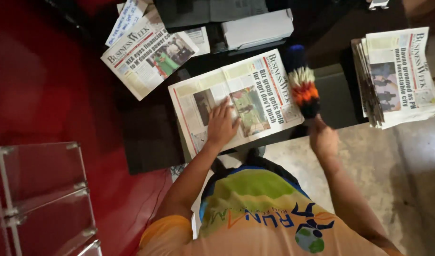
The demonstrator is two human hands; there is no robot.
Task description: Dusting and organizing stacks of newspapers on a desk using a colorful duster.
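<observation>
Left hand flat, fingers spread, pressing folded newspaper on dark table. Right hand clenched round multicolour feather duster, head over paper's right edge. Newspaper stack further right, untouched.

A folded newspaper lies at the upper left of the dark table. A stack of newspapers sits at the right edge. A white box, possibly a printer, stands behind. A glass shelf unit occupies the lower left.
</observation>
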